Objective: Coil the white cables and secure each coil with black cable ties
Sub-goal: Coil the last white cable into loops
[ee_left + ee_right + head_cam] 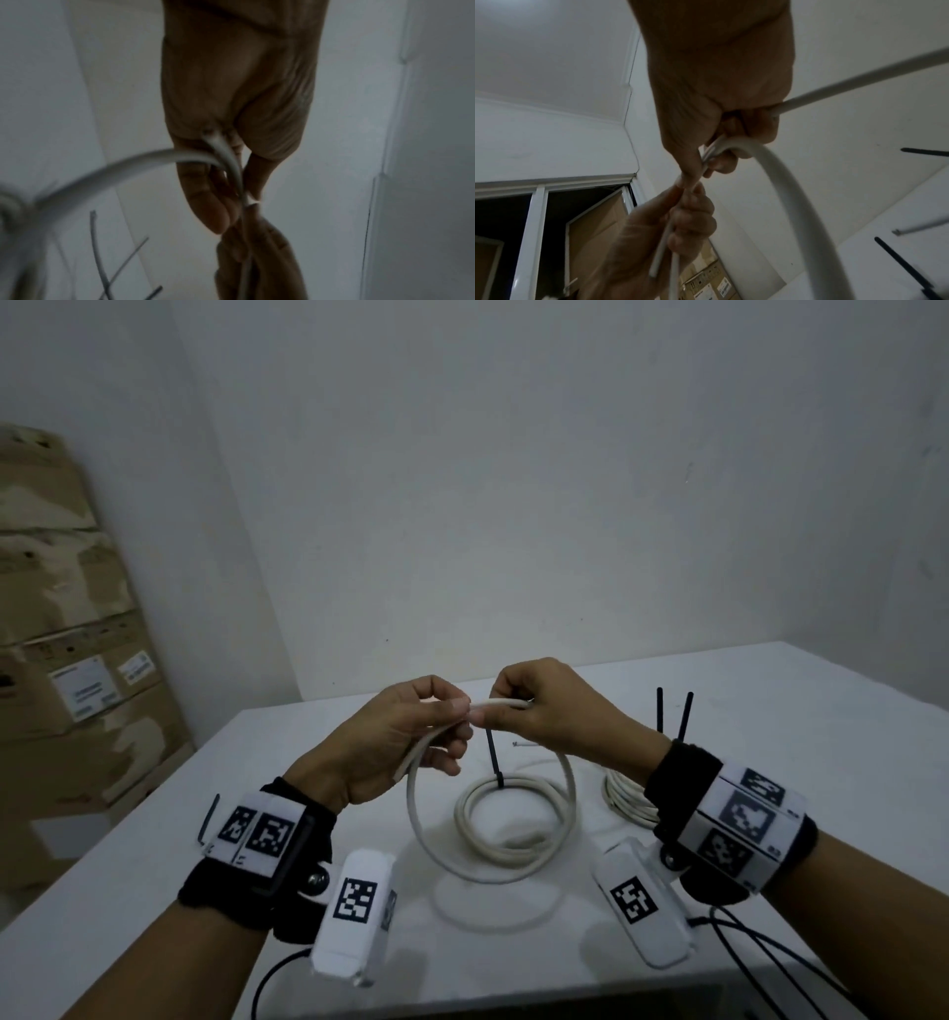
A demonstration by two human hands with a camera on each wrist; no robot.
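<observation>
My left grip (411, 737) pinches the white cable (493, 865) loop above the worktop (770, 711) | my right grip (544, 711) pinches its top | tied coil (513, 819) lies below | box (77, 690) labels unreadable.

Three white round plastic-sheathed cables show in the head view: one held as a loose loop (493, 870) above the table, one coiled and tied (513, 814) on the white tabletop, and one coil (624, 796) partly hidden behind the right wrist. Four thin black plastic cable ties show: one (494, 757) standing up from the tied coil, two (672, 716) upright behind the right wrist, one (208, 819) by the left wrist. Two hands are in view, left (395, 742) and right (554, 716). The brown cardboard boxes (77, 690) stacked at the left number at least four.
</observation>
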